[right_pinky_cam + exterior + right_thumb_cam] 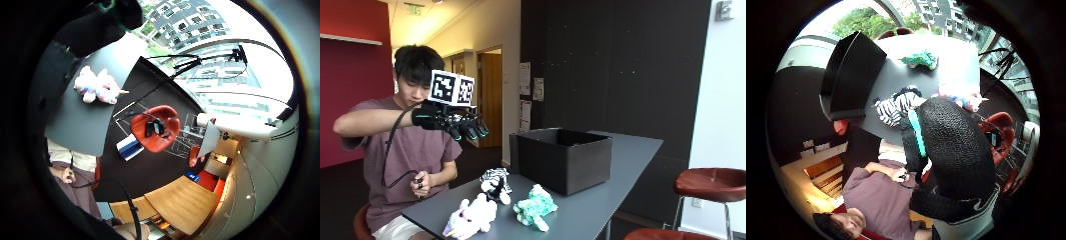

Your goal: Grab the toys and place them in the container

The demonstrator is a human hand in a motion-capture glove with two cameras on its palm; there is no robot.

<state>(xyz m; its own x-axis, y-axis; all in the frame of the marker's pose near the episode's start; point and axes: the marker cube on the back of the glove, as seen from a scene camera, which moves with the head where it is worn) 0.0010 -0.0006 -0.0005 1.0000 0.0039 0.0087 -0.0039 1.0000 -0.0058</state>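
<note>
Three plush toys lie on the near end of the grey table: a zebra, a pink and white unicorn and a teal and white one. The black box container stands open-topped just behind them. My gloved right hand hangs in the air above and to the left of the toys, fingers loosely bent and holding nothing. The thumb side palm view shows the container, zebra and teal toy past a gloved finger. The unicorn shows in the little finger side view.
The person's bare left hand rests at the table's near left edge. A red-brown stool stands on the right beside the table, and a red stool shows on the dark floor. The table continues behind the container.
</note>
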